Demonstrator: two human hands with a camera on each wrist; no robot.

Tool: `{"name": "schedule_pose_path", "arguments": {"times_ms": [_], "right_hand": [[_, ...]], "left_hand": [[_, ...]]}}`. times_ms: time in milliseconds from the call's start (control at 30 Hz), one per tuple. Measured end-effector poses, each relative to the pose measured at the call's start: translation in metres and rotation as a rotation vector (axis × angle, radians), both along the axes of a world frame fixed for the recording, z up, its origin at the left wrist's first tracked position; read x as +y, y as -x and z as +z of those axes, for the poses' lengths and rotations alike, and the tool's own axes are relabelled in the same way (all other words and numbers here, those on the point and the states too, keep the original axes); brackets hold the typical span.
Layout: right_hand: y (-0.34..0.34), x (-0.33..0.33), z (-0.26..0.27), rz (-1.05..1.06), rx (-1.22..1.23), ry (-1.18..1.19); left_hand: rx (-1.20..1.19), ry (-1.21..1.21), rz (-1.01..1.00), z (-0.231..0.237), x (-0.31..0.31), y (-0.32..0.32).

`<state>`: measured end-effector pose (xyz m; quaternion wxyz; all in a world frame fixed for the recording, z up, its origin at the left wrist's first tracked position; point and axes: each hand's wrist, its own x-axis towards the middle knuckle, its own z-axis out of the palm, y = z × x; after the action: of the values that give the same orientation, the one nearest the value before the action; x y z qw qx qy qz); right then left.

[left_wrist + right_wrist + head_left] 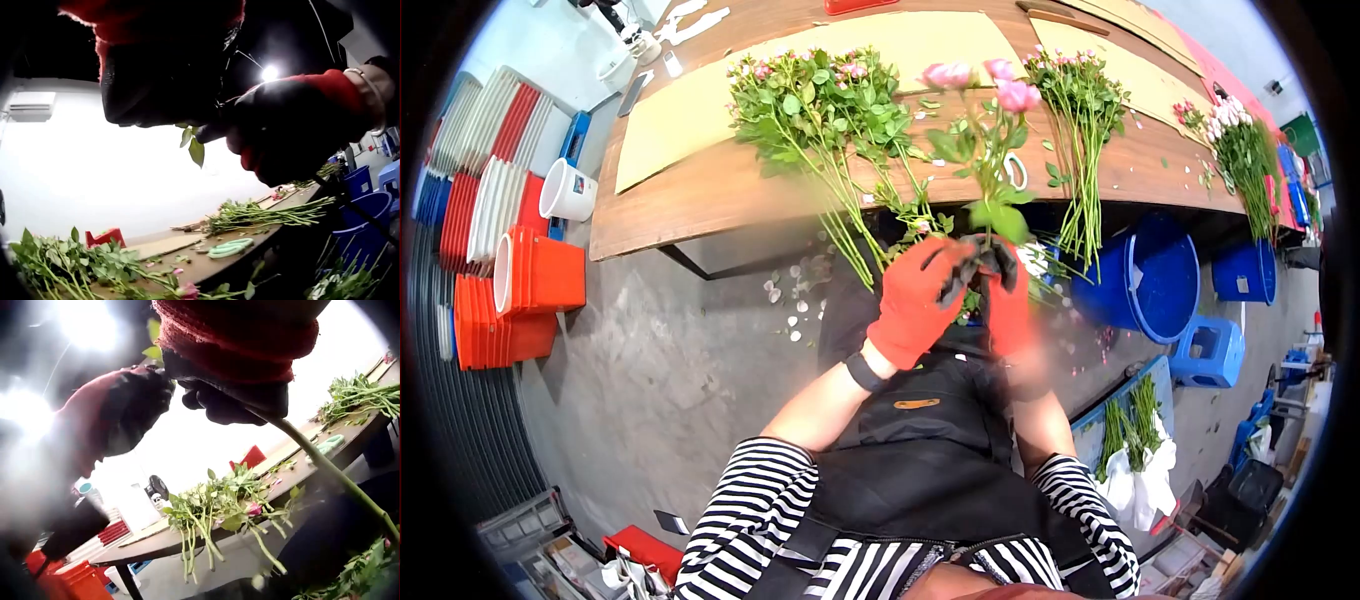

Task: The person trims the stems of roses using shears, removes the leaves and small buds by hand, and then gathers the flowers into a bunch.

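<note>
Both hands wear red gloves with black palms and meet in front of the body, close to the table edge. My right hand (1007, 300) grips a rose by its stem (331, 472), which slants out below the fist in the right wrist view. Beside it, the curled fingers of my left hand (920, 300) pinch the same rose near its leaves (197, 150); the exact contact is hidden by the gloves. Pink blooms (1018, 96) rise above the hands, with a large green leaf (1000, 218) just over the fingertips.
On the wooden table (670, 215) lie a bunch of pink roses (820, 105), another bunch (1080, 110), pale-handled scissors (1015, 172) and cardboard sheets (670, 130). Blue buckets (1145, 280) and a blue stool (1208, 352) stand at the right. Orange crates (545, 270) are at the left.
</note>
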<state>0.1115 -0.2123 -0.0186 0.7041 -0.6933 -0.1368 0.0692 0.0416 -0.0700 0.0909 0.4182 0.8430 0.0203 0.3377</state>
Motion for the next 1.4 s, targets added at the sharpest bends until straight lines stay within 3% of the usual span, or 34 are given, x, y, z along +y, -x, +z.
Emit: {"name": "schedule_pose_path", "arguments": {"times_ms": [67,100,200,233,333,367,433,500,567,667,733,767,867,900,933,1000,1100,1167,1267,1333,1367,1400], "right_hand": [[-0.013,0.001,0.064,0.241,0.141,-0.103],[-0.017,-0.001,0.057,0.215,0.129,-0.128],[-0.019,-0.008,0.049,0.141,0.156,-0.204],[-0.022,-0.006,0.063,0.165,0.025,-0.086],[-0.012,-0.001,0.072,0.178,0.100,-0.076],[-0.007,0.003,0.074,0.165,0.091,-0.108],[0.011,0.011,0.087,0.077,-0.209,0.127],[0.009,0.013,0.075,0.074,-0.330,0.269],[0.007,0.015,0.071,0.117,0.153,-0.233],[-0.007,0.001,0.069,0.044,-0.118,0.192],[-0.013,-0.004,0.069,-0.014,-0.382,0.340],[-0.013,-0.005,0.069,-0.034,-0.374,0.302],[-0.008,-0.005,0.071,-0.064,-0.471,0.377],[-0.005,-0.004,0.072,-0.069,-0.467,0.365],[-0.002,-0.002,0.073,-0.075,-0.463,0.354],[0.003,-0.001,0.070,-0.076,-0.465,0.361],[0.007,-0.005,0.064,-0.057,-0.534,0.429],[0.008,-0.005,0.067,-0.056,-0.647,0.489],[0.009,-0.009,0.068,-0.059,-0.736,0.541],[0.010,-0.011,0.071,-0.048,-0.761,0.593],[0.011,-0.012,0.072,-0.042,-0.775,0.621],[0.011,-0.012,0.071,-0.040,-0.772,0.620]], "left_hand": [[0.164,0.063,-0.046,-0.006,-0.001,0.008],[0.243,0.091,-0.075,-0.009,0.002,0.009],[0.288,-0.186,-0.002,0.005,0.016,0.007],[0.249,-0.118,0.057,0.012,0.022,0.006],[-0.116,0.016,0.219,0.043,0.022,0.002],[-0.152,-0.028,0.216,0.043,0.019,-0.003],[-0.221,-0.116,0.211,0.043,0.014,-0.010],[-0.131,-0.199,0.082,0.035,0.012,-0.008],[-0.013,-0.147,-0.139,0.024,-0.004,-0.007],[0.145,0.076,-0.291,0.008,-0.013,0.012],[0.145,-0.009,-0.084,0.011,0.003,0.009],[0.238,-0.080,-0.032,0.025,0.012,0.010],[0.250,0.406,-0.130,0.007,0.044,0.008],[0.182,0.357,-0.115,0.008,0.046,0.008],[0.009,0.683,-0.014,0.012,0.039,0.005],[-0.155,0.387,0.168,0.019,0.038,0.005],[-0.179,0.468,0.119,0.024,0.032,0.003],[-0.111,0.158,0.246,0.002,0.041,0.003],[-0.069,0.032,0.275,0.002,0.044,0.002],[0.005,0.200,0.180,0.021,0.043,-0.001],[0.038,0.044,0.255,0.027,0.040,0.006],[0.040,0.090,0.237,0.025,0.039,0.007]]}}
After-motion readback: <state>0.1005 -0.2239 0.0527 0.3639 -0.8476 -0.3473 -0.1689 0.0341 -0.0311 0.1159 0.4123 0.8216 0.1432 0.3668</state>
